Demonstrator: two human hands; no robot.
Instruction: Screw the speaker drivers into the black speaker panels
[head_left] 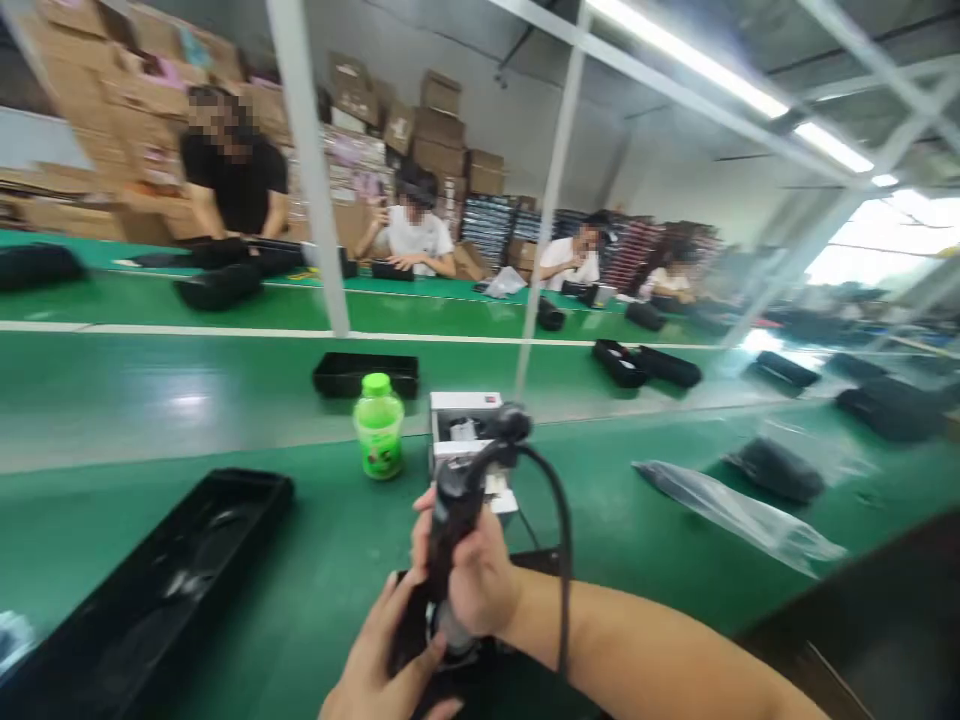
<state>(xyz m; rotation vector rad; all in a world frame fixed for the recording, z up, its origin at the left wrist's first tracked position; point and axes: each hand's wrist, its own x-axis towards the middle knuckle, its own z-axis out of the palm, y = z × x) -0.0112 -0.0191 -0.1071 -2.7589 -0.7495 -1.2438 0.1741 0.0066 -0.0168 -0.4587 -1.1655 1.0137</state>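
My right hand (480,580) is wrapped around a black corded electric screwdriver (454,510), held nearly upright with its lower end down. A black cable (562,520) loops from its top and falls past my right forearm. My left hand (390,650) is closed around a dark plastic part (409,625) under the tool, thumb and fingers close to the tool's lower end. The tip and the spot it meets are hidden by my hands and blur. Just behind the tool stands an open white box (465,402) with small parts inside.
A long black tray-like housing (165,590) lies at the left. A green bottle (379,430) stands by a black case (365,374). Clear plastic bags (742,510) lie right. Across the green conveyor (225,390), beyond a white post (307,170), several people work on black cases.
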